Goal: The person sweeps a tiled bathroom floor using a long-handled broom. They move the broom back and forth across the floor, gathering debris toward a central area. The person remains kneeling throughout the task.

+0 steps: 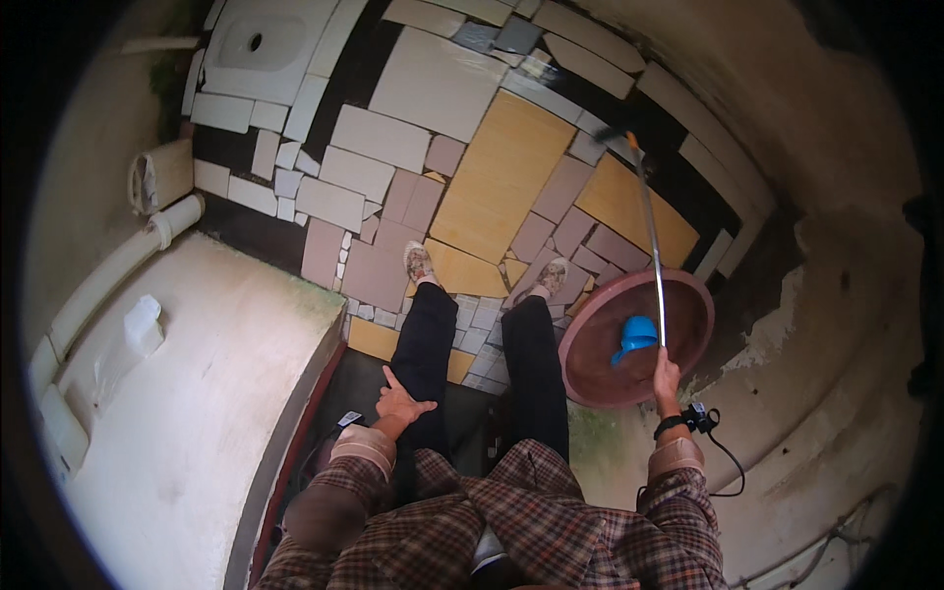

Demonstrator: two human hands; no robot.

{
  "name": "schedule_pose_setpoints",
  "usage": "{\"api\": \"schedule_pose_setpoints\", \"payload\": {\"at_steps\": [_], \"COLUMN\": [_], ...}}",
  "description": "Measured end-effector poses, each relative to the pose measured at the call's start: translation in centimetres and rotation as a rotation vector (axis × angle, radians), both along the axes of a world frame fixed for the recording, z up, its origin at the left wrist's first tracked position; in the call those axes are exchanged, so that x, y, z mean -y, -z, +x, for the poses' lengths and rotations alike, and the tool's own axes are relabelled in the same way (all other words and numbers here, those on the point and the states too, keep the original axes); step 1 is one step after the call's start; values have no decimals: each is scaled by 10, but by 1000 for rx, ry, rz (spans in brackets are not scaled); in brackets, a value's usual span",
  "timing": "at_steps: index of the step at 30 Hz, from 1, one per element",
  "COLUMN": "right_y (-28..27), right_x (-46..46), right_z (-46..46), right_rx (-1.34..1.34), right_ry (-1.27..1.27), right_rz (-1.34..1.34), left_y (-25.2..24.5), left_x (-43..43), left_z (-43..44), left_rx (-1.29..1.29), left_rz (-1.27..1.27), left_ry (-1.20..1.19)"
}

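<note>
My right hand (666,374) grips the metal handle of a long brush (652,236). The handle passes over a large round basin (590,369), and its dark, blurred head (609,135) is at the wet tiled floor beyond. Inside the basin lies a blue plastic dipper (639,333). My left hand (400,401) is held above my left thigh with thumb and fingers spread and nothing in it. Mixed pale, pink and yellow tiles (509,173) cover much of the floor before me.
A squat toilet (274,44) is set into the floor at the upper left. White pipe (103,276) runs along the left wall, beside a pale raised ledge (214,354) bearing a translucent plastic thing (144,324). My shoes (417,262) stand on the tiles; walls rise on both sides.
</note>
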State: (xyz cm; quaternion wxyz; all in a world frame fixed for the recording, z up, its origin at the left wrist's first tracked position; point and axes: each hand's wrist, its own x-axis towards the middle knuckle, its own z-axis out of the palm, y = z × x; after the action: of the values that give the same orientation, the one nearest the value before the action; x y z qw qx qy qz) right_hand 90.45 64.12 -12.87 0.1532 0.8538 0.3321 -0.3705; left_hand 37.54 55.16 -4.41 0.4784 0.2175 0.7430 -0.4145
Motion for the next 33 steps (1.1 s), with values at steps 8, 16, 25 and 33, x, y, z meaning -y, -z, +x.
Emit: {"api": "schedule_pose_setpoints", "payload": {"at_steps": [8,16,25,33], "right_y": [61,85,122,186], "right_x": [7,-38,-59,-47], "right_z": [229,292,265,270], "right_rx": [-34,-142,-57,1], "right_ry": [56,213,82,5], "right_rz": [150,95,-33,-49], "left_y": [21,61,73,87], "left_x": [-41,-60,-70,-78], "left_z": [118,143,135,126], "left_rx": [-85,-84,-50,-54], "left_rz": [-46,-133,-110,-91], "left_ry": [78,124,73,60]}}
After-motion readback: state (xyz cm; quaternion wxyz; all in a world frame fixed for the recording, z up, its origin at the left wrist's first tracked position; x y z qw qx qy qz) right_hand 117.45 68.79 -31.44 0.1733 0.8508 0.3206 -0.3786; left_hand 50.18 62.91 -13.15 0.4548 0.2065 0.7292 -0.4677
